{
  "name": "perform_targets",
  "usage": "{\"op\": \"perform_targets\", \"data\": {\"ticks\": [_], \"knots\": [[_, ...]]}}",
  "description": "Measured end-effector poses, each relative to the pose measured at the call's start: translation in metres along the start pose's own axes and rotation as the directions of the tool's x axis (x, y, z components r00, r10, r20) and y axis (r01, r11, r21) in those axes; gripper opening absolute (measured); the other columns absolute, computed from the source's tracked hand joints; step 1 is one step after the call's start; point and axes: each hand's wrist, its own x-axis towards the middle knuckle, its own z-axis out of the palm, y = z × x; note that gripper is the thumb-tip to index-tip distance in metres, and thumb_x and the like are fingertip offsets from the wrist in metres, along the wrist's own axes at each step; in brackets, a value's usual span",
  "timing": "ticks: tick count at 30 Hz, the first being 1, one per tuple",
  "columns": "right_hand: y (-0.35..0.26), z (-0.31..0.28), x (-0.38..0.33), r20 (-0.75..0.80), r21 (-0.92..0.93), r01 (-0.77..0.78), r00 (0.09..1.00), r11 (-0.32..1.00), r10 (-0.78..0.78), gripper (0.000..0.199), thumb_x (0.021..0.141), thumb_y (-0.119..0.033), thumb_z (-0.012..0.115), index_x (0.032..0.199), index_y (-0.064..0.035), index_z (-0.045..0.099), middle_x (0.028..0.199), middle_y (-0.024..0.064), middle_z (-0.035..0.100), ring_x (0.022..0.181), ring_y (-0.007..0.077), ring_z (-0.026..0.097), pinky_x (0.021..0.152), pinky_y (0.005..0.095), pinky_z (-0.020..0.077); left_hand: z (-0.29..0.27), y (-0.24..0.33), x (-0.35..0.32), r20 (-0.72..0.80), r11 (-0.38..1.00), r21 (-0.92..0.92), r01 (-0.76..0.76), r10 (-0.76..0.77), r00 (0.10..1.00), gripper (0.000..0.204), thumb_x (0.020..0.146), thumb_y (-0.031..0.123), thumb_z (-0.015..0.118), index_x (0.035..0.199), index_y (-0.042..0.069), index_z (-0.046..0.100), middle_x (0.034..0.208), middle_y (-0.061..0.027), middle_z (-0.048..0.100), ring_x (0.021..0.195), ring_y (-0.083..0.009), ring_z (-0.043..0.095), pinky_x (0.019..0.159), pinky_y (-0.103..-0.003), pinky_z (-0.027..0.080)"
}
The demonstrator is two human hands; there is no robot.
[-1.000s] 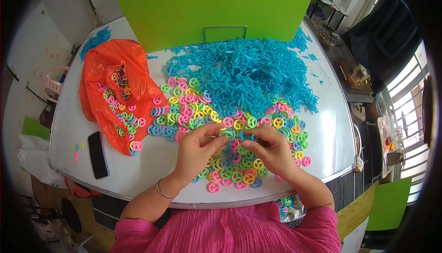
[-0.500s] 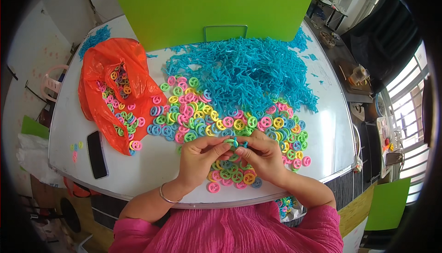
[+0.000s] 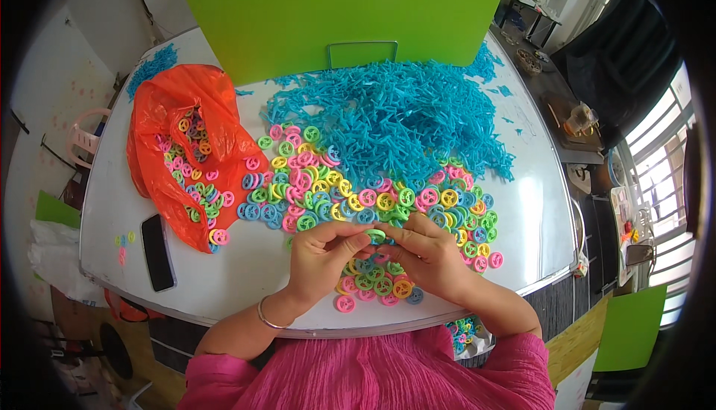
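My left hand [image 3: 319,262] is closed, pinching a small green plastic wheel [image 3: 377,235] between thumb and fingertips. Against it, my right hand [image 3: 435,262] is also closed, its fingertips on a small blue plastic piece that they mostly cover. Both hands meet above a heap of pink, yellow, green and blue spoked wheels [image 3: 382,286] spread over the white table. Just beyond the wheels lies a large pile of thin blue plastic pieces [image 3: 403,119].
A red plastic bag [image 3: 160,167] at the left gapes with more wheels inside. Near it lies a dark phone [image 3: 158,253]. Behind the blue pile stands a large green panel [image 3: 335,7] with a wire handle [image 3: 362,44]. The white table [image 3: 224,283] has a rounded near edge.
My fingertips have drawn closer together, and the green wheel has turned and now shows more of its face. Less of the blue piece shows between my fingers.
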Motion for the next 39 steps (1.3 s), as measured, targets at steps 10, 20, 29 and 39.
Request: {"op": "perform_targets", "data": {"ticks": [10, 20, 29, 39], "knots": [[-0.007, -0.002, -0.002, -0.029, -0.030, -0.079, 0.997, 0.996, 0.078, 0.046, 0.072, 0.005, 0.076, 0.116, -0.0029, 0.067, 0.075, 0.0061, 0.050, 0.063, 0.0162, 0.050, 0.054, 0.0288, 0.0419, -0.001, -0.007, 0.000, 0.083, 0.890, 0.274, -0.364, 0.355, 0.931, 0.019, 0.088, -0.005, 0.063, 0.105, 0.002, 0.069, 0.084, -0.0071, 0.068, 0.078, -0.0131, 0.067, 0.068, -0.025, 0.055], [-0.015, -0.039, 0.010, 0.005, -0.105, 0.036, 0.999, 0.994, -0.036, 0.031, 0.069, 0.001, 0.078, 0.098, -0.0036, 0.070, 0.092, 0.0082, 0.063, 0.075, 0.0203, 0.063, 0.061, 0.0321, 0.0499, -0.026, 0.012, 0.027, -0.177, 0.992, 0.124, -0.035, 0.057, 0.983, 0.023, 0.097, 0.019, 0.058, 0.108, 0.001, 0.067, 0.115, -0.0093, 0.063, 0.098, -0.0189, 0.063, 0.080, -0.030, 0.051], [-0.040, -0.129, -0.053, 0.837, -0.043, -0.070, 0.543, 0.997, 0.074, 0.025, 0.078, -0.018, 0.078, 0.099, -0.0071, 0.071, 0.085, 0.0061, 0.066, 0.083, 0.0232, 0.063, 0.069, 0.0338, 0.0493, -0.035, 0.019, 0.018, 0.173, 0.382, 0.901, -0.205, 0.116, 0.978, 0.023, 0.076, 0.022, 0.076, 0.095, 0.010, 0.072, 0.099, -0.0065, 0.057, 0.098, -0.0267, 0.053, 0.087, -0.039, 0.043], [-0.016, -0.044, -0.019, 0.359, -0.307, 0.076, 0.932, 0.949, 0.042, 0.034, 0.080, -0.017, 0.071, 0.114, -0.0131, 0.066, 0.096, 0.0056, 0.064, 0.087, 0.0239, 0.061, 0.072, 0.0356, 0.0521, -0.022, 0.015, 0.021, 0.068, 0.571, 0.812, -0.119, 0.109, 0.992, 0.016, 0.080, 0.015, 0.075, 0.090, 0.005, 0.069, 0.078, -0.0061, 0.066, 0.071, -0.0162, 0.064, 0.066, -0.030, 0.051]]}}
